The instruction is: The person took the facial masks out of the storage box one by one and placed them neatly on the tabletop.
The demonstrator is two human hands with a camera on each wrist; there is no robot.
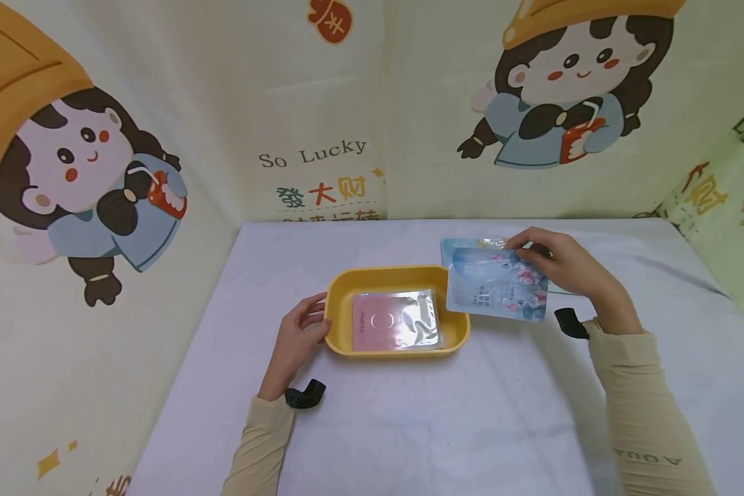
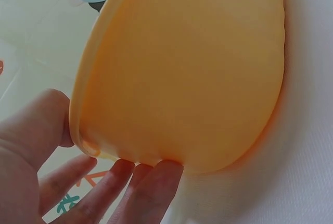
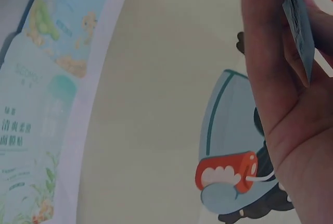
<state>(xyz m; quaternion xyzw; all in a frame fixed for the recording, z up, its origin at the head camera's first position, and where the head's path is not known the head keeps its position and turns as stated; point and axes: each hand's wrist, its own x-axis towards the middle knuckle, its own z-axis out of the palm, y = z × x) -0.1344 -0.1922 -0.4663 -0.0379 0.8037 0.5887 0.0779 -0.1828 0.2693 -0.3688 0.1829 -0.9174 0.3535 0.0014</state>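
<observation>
At its left end, my left hand (image 1: pixel 299 335) grips a yellow oval-cornered tray (image 1: pixel 397 271); in the left wrist view the thumb is at the rim and the fingertips (image 2: pixel 161 174) press on the outer wall. A pink and silver sachet (image 1: pixel 384 322) lies flat inside the tray. My right hand (image 1: pixel 561 258) pinches a blue flowered face mask packet (image 1: pixel 496 286) by its upper right corner, above the tray's right end. Seen edge-on in the right wrist view, that packet (image 3: pixel 300 31) sits between thumb and fingers.
Behind the held packet, pale face mask packets lie on the white-clothed table (image 1: pixel 384 427), partly covered. The right wrist view shows a green-white packet (image 3: pixel 31 125) and a blue one (image 3: pixel 78 5) overlapping. A cartoon-printed curtain (image 1: pixel 421 186) stands behind the table.
</observation>
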